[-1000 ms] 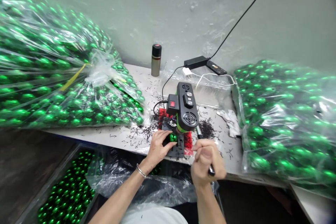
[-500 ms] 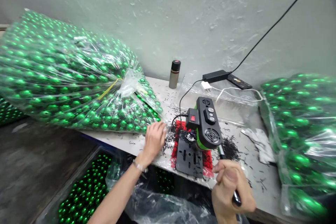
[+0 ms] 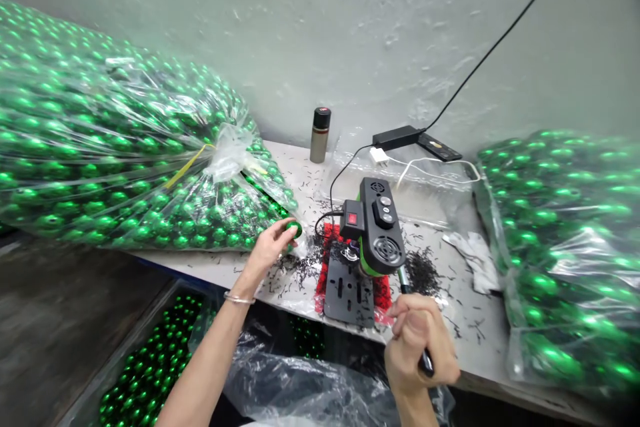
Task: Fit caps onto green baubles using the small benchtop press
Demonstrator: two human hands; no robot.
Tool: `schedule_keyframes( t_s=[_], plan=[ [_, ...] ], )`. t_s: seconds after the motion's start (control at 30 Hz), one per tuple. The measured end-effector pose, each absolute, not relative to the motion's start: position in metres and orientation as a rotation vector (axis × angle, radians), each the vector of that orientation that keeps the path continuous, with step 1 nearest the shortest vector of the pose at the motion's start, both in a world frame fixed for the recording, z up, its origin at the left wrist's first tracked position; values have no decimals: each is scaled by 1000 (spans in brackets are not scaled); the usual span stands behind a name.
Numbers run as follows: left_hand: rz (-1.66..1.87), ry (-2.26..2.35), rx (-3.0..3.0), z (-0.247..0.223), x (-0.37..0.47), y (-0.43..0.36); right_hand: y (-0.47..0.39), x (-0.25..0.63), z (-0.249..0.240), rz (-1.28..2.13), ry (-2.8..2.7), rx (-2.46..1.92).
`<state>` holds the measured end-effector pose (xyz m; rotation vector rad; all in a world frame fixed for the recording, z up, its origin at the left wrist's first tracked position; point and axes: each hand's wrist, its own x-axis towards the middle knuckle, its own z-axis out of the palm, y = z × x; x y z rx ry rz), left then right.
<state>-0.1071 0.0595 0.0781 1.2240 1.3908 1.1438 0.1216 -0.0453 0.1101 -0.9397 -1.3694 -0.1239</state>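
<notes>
My left hand (image 3: 273, 243) pinches a shiny green ball (image 3: 295, 229) between thumb and fingers, beside the opening of a large clear bag (image 3: 227, 153) packed with such balls. My right hand (image 3: 423, 340) is closed around the black-ended lever (image 3: 404, 280) of a small bench machine (image 3: 383, 227). The machine has a black and green head, a red switch and a slotted black base plate (image 3: 349, 303). Under the plate lies a red mat (image 3: 320, 280). Black shavings (image 3: 423, 273) are scattered on the white table (image 3: 290, 163) around it.
At the right stands another bag of green balls (image 3: 560, 247), with a white glove (image 3: 475, 260) near it. A spray can (image 3: 321, 135), a power adapter (image 3: 397, 138), a phone (image 3: 439, 147) and a white cable lie toward the wall. Below the table's front edge is a lined bin of green balls (image 3: 150, 360).
My left hand has drawn slightly back from the bag's opening, and a green ball now shows in its fingers. The right hand stays on the lever. The whole view has shifted a little.
</notes>
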Motion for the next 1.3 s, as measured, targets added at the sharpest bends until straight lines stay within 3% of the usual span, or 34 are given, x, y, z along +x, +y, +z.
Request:
schedule_keyframes(
  t_s=[0.17,0.33,0.7,0.9,1.3],
  plan=[
    [1218,968,488,63,-78,23,-46,121,109,-122,-1374,-956],
    [1111,932,368,49,-39,8,-47,122,109,-100,-1403,-966],
    [984,1453,1503,32,-6,-3,-50,125,106,-68,-1441,-951],
    [1105,1458,1992,19,-2,-8,-51,126,104,-50,-1447,-946],
    [1172,1376,2168,12,-2,-6,-49,128,73,-157,-1456,-951]
  ],
)
